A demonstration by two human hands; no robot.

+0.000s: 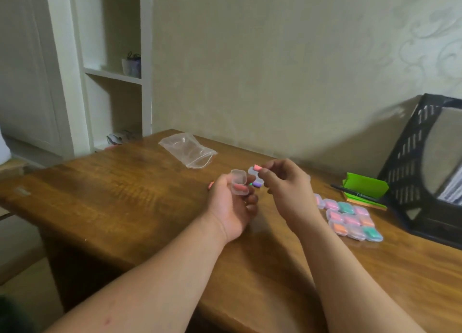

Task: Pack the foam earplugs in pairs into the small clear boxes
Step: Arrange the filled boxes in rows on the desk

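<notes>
Head view: a zip bag (187, 150) lies far left on the bench (125, 195). The left hand (232, 207) grips a small clear box (239, 180) with a coral earplug (242, 188) inside. Just beside it, the right hand (287, 185) pinches a pink earplug (257, 167). Filled boxes (350, 217) cluster further right.

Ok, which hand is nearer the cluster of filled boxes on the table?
Right. The right hand hovers just left of the filled boxes, pinching a pink earplug; the left hand is farther left, holding a clear box.
</notes>
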